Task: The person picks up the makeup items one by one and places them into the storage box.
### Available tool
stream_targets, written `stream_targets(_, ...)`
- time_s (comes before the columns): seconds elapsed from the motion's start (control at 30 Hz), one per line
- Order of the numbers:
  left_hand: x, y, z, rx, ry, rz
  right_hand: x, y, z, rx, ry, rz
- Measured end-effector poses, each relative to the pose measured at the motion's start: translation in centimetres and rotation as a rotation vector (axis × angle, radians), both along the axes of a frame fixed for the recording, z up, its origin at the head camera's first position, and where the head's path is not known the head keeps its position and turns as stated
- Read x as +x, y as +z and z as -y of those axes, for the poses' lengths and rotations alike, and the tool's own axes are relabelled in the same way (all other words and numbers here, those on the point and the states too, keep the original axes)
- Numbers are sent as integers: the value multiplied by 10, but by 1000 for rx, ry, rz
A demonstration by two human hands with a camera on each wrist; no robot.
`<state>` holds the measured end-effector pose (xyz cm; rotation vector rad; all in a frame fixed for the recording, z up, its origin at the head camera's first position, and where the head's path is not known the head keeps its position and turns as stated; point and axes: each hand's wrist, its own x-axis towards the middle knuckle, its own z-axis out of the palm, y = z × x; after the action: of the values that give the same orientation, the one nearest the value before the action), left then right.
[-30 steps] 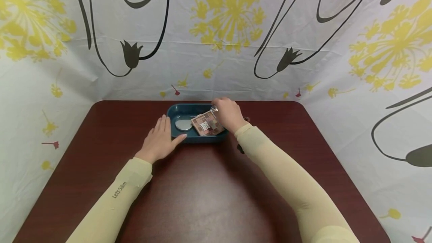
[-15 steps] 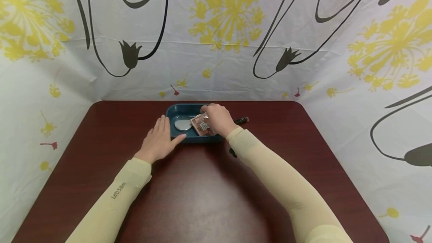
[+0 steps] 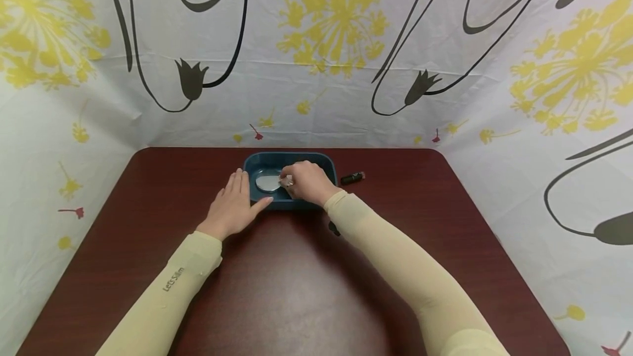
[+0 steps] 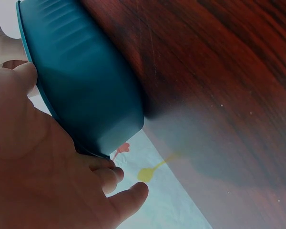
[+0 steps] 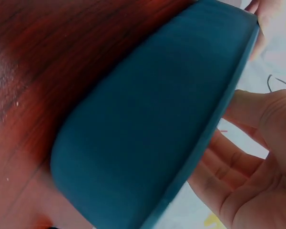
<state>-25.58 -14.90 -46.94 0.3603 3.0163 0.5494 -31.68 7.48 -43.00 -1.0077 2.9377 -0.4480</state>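
A blue tray (image 3: 252, 165) stands at the far side of the table. My left hand (image 3: 231, 207) lies along its left end, fingers straight and thumb over the near rim; the left wrist view shows this hand (image 4: 43, 167) beside the tray wall. Inside the tray lies a round silvery disc (image 3: 267, 182). Over the tray's right half, my right hand (image 3: 309, 181) pinches a small shiny, silvery thing (image 3: 287, 181) just right of the disc. The makeup palette seen there earlier is covered by this hand. In the right wrist view, the tray wall hides the right hand's (image 5: 257, 157) fingertips.
A small dark tube (image 3: 353, 178) lies on the reddish-brown table (image 3: 287, 290), right of the tray. Beneath the right wrist sits a dark object (image 3: 334, 228), partly hidden by the sleeve. Patterned white sheeting (image 3: 306, 125) rises behind the table and at both sides.
My right hand has moved left and nearer, from the tray's far right side down over the palette, carrying the small shiny thing. The dark tube has come into sight. The left hand stays put.
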Motion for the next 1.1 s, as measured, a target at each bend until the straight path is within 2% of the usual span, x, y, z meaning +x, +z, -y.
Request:
stream_targets(0.13,0,-1,0,6,5,-4,1,-4,2,2,18,18)
stream_targets(0.37,2,1,-1,13,10,-17,-2,-11,-4,-6,78,-17)
stream_targets(0.73,2,2,-1,13,15,-5,-4,-12,-9,10,57,34)
stream_targets(1.1,1,1,-1,7,17,-2,-3,-8,-11,-17,42,108)
